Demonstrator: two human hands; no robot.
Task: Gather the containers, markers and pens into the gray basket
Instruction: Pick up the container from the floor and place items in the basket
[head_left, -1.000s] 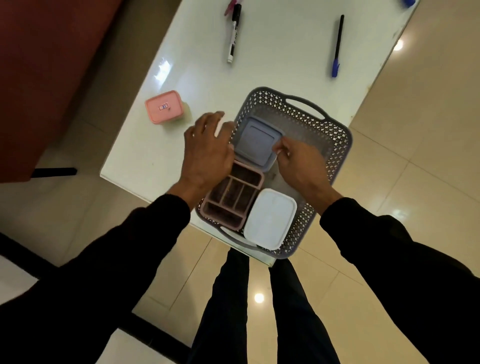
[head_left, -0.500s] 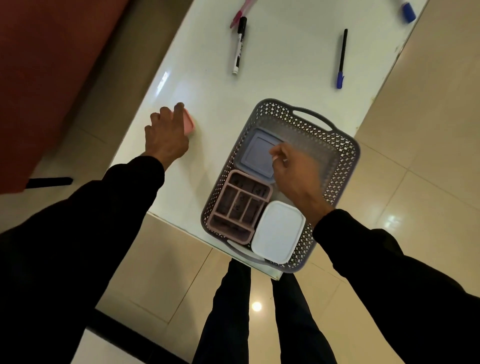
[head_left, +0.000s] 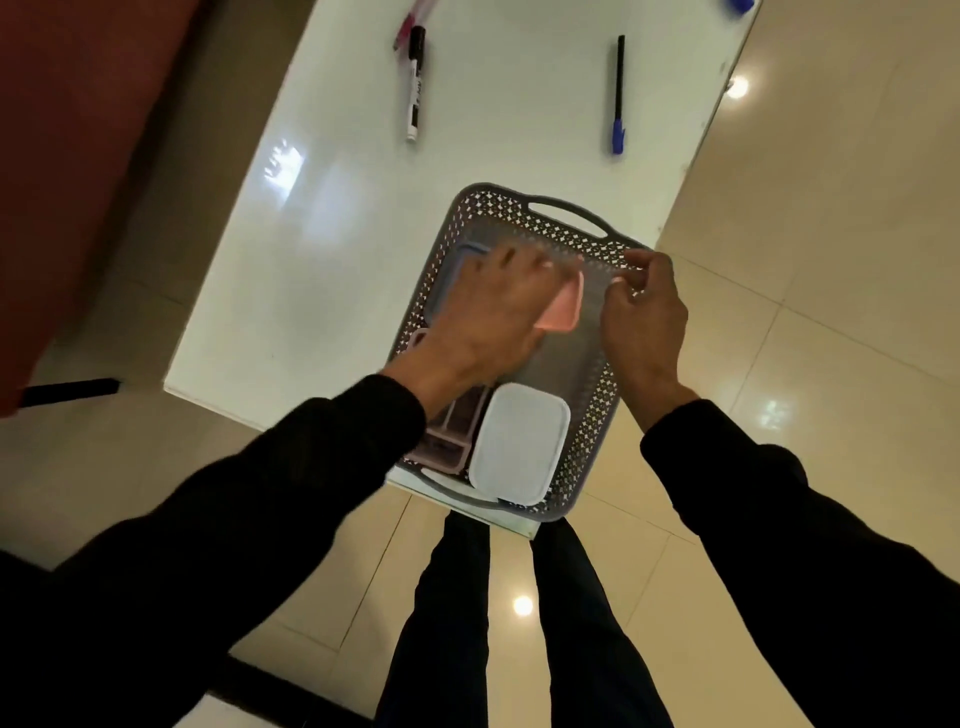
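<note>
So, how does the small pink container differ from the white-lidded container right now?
The pink container is held in the left hand over the gray basket; the white-lidded container lies flat in the basket's near end, untouched. The pink container looks smaller and tilted; the white-lidded one is larger and level. Both are rounded rectangles.

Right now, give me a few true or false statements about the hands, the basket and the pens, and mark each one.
1. The left hand holds the pink box over the gray basket. True.
2. The white-lidded container sits on the table outside the basket. False: it lies inside, at the near end.
3. The blue-capped pen lies on the table beyond the basket. True.
4. The right hand holds the black and white marker. False: the marker lies on the table, far from that hand.
</note>
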